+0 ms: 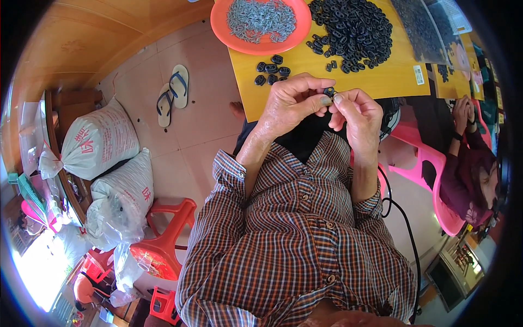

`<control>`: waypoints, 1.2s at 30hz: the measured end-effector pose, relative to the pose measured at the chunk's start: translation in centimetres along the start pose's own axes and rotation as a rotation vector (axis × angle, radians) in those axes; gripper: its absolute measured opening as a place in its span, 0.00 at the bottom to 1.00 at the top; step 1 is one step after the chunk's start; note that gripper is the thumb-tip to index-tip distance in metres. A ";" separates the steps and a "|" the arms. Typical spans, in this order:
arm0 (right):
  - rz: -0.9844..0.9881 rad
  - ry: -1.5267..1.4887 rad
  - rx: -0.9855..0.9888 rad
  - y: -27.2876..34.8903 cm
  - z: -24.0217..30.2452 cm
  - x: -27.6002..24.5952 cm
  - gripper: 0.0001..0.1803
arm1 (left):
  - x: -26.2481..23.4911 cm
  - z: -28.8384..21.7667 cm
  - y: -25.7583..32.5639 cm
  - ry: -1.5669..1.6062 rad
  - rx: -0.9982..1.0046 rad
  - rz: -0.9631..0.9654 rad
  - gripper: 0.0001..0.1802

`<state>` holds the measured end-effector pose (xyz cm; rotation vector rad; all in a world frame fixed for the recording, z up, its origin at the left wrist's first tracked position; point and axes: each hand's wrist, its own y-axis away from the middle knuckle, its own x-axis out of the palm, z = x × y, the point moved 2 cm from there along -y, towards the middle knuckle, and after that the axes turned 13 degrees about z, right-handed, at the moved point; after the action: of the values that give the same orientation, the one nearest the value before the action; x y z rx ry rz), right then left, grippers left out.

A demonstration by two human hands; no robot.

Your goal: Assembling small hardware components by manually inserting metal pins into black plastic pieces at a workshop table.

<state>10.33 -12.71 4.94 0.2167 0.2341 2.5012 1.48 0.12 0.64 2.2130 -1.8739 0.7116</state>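
Note:
Near the table's front edge, my left hand (294,106) pinches a small black plastic cord lock (329,91) between thumb and forefinger. Right beside it, my right hand (357,114) has its thumb and fingers pressed together at the piece. Whatever lies in those right fingertips is too small to make out. Several black cord locks (271,70) lie loose left of my hands. Farther off, a large heap of black pieces (357,32) covers part of the yellow table (248,92). Small grey metal pieces, like springs (261,20), fill an orange plate (220,27).
Two stuffed white sacks (103,139) and a red stool (173,229) stand at left. Flip-flops (180,87) lie on the tiled floor. At right, another person (463,163) sits by a pink chair (430,158). A black cable (406,218) hangs beside me.

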 end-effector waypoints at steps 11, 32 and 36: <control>0.031 0.054 0.010 0.1 0.4 0.0 0.09 | -0.2 -0.4 0.0 -0.072 0.016 0.024 0.16; 0.173 -0.179 -0.056 -0.9 -0.7 0.3 0.09 | -0.6 -0.9 0.3 0.038 0.031 -0.005 0.15; 0.074 -0.143 -0.105 -0.6 -0.6 1.2 0.10 | -0.6 -0.6 0.3 0.046 0.040 -0.022 0.15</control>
<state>9.64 -11.58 4.29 0.3656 0.0365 2.5491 1.02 0.84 0.87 2.2181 -1.8267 0.7957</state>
